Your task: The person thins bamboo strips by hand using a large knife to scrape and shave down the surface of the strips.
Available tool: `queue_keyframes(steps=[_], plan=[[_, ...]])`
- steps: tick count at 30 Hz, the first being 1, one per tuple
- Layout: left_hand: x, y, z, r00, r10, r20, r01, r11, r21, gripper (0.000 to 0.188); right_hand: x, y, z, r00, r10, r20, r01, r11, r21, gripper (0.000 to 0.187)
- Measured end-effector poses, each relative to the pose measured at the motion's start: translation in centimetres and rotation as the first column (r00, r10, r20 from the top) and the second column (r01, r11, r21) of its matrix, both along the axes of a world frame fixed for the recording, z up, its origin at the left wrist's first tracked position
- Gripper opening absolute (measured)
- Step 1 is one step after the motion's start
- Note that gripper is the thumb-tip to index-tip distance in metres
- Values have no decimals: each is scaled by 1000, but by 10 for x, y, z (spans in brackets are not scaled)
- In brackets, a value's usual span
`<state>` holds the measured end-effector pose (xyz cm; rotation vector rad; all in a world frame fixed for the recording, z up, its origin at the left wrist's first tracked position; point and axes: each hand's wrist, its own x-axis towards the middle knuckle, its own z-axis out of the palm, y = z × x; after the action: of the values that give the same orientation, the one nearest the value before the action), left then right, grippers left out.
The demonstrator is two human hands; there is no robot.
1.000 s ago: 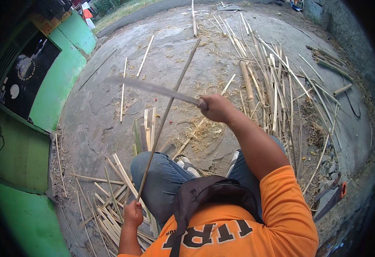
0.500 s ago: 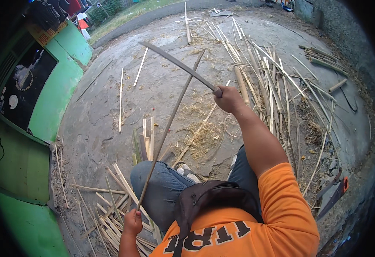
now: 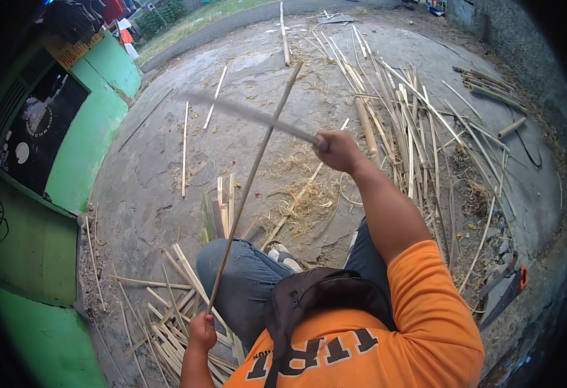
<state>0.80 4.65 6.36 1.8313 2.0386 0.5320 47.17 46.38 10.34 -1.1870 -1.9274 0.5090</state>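
Note:
My right hand (image 3: 339,151) is closed round the handle of a long-bladed machete (image 3: 251,115), its blade pointing to the far left and smeared by motion. At lower left my left hand (image 3: 202,331) grips the near end of a long thin bamboo stick (image 3: 252,181), which slants up past my left knee and away from me. In the picture the blade crosses the stick in its upper part; whether they touch I cannot tell. Pale shavings (image 3: 306,204) lie on the ground beyond my feet.
Split bamboo strips (image 3: 173,346) are heaped beside my left arm. A larger spread of bamboo strips (image 3: 413,136) lies to the right, with thicker bamboo poles (image 3: 490,90) by the wall. A saw (image 3: 506,297) with an orange part is at lower right. A green wall (image 3: 102,116) borders the left.
The machete's blade has swung down and to the left along the stick, my right hand moving slightly with it. The stick's far end has shifted a little left; my left hand keeps its grip.

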Motion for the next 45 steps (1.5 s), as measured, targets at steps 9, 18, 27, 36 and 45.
queue_keyframes(steps=[9, 18, 27, 36, 45], plan=[[1, 4, 3, 1000, -25, -3, 25, 1000, -15, 71, 2, -4, -6, 966, -182, -182, 164, 980, -113, 16], [10, -4, 5, 995, 72, 70, -69, 996, -53, 72, -32, -13, -2, 965, 2, 261, -12, 999, 37, 18], [10, -7, 12, 994, 113, -1, -113, 993, 41, 63, 3, 1, -10, 805, -426, -412, 215, 858, -467, 23], [24, -7, 27, 869, 391, 302, -324, 913, -250, 47, 15, -8, -3, 746, -481, -461, 246, 842, -480, 26], [27, -8, 42, 946, 296, 131, -270, 945, -184, 48, 3, -18, 6, 856, -366, -364, 264, 916, -301, 32]])
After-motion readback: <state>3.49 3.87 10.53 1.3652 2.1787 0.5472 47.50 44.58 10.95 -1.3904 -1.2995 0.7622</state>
